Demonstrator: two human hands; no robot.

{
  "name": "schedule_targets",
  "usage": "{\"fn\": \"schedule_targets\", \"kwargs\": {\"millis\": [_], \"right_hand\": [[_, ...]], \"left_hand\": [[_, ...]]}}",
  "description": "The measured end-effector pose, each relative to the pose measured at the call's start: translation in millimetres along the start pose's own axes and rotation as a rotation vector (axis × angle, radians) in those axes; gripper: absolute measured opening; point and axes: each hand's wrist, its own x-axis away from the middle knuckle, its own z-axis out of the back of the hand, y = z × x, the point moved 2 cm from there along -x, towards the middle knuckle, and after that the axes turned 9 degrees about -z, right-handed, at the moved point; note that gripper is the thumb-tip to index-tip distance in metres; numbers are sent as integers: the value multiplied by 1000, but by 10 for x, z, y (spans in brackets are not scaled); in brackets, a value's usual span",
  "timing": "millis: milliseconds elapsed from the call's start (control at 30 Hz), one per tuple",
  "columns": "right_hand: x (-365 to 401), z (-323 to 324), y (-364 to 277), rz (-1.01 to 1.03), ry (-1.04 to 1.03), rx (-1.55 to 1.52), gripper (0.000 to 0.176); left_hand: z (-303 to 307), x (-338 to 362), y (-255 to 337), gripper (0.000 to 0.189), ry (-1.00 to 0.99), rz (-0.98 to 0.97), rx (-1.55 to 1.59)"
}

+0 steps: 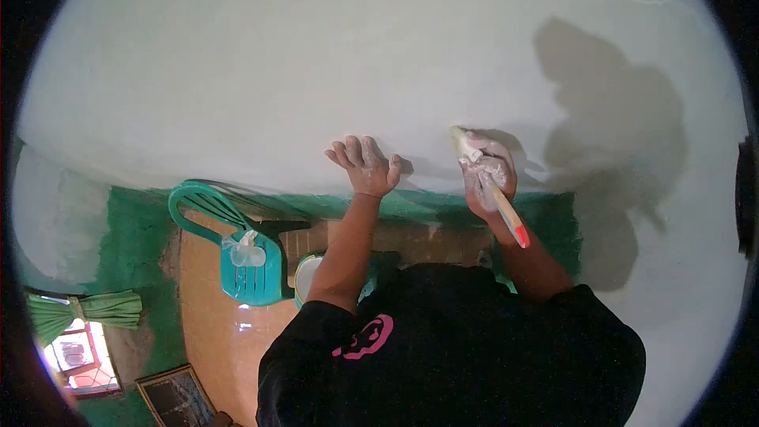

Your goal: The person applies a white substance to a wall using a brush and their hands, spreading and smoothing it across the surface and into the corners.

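My left hand (368, 168) rests on the pale wall (277, 71), its fingers spread and dusted white, holding nothing. To the right, my right hand (492, 174) is wrapped round a paintbrush (504, 209) with a wooden handle and a red end. The brush's pale bristles touch the wall, and white paint coats the fingers. Below both hands, the pale area meets a green painted band (545, 225).
A teal plastic chair (257, 281) at lower left holds a clear plastic container (247, 255). Beside it, a bucket (307, 275) is partly hidden by my left arm. A framed picture (175, 399) and a green-curtained window (79, 352) are farther left.
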Motion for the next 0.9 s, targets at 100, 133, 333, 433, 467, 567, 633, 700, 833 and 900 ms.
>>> {"fn": "schedule_targets", "kwargs": {"millis": [100,133,333,433,467,567,633,700,833,900], "right_hand": [[105,-79,228,36,82,-132,20],[170,-15,267,153,3,139,23],[459,0,531,-195,-466,64,13],[-40,79,93,-52,-287,-84,20],[-303,135,-90,178,-206,-75,13],[-713,289,-390,328,-20,-27,8],[-801,333,-431,285,91,-97,6],[-634,275,-279,253,-2,-99,7],[-105,119,211,114,-476,207,15],[-122,80,83,119,-471,205,18]], "left_hand": [[-17,-3,13,75,24,24,5],[-18,-6,15,75,11,32,2],[5,-37,28,81,-17,7,-59],[-8,-10,12,81,-38,40,-56],[-14,0,16,81,-36,40,-59],[-27,-18,31,83,-23,44,-56],[-3,-67,64,84,4,39,-37],[-1,-68,74,84,-4,38,-42],[7,-82,72,83,2,17,-62],[1,-56,67,83,-13,22,-60]]}}
